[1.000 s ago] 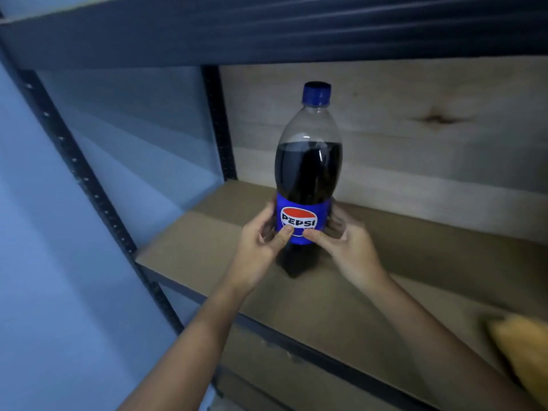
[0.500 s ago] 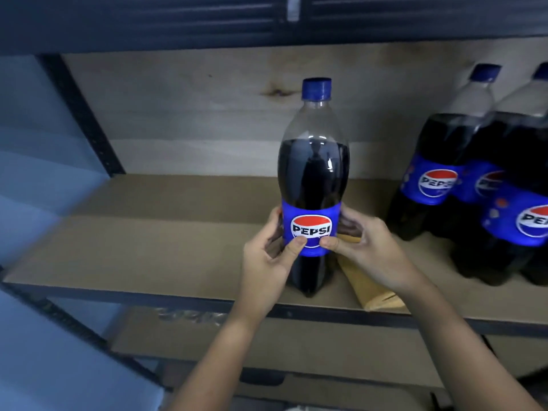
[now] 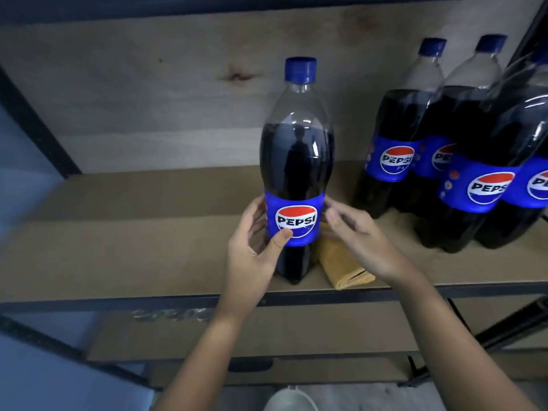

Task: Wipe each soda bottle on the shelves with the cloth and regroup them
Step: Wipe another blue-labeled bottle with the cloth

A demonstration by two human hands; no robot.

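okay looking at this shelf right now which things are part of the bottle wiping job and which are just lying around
Part of the job:
- single soda bottle, left hand gripping it, right hand beside it
- yellow cloth folded on the shelf
- group of soda bottles to the right

Just lying about:
- pale rounded thing at the bottom edge; cannot tell what it is

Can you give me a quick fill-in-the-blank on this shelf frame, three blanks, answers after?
1. The left hand holds the upright dark-cola plastic bottle with the blue cap with its thumb on the ____ label.
2. The folded yellow cloth lies on the brown board shelf, to the ____ of that bottle.
3. The right hand holds ____.

Missing words: Pepsi; right; nothing
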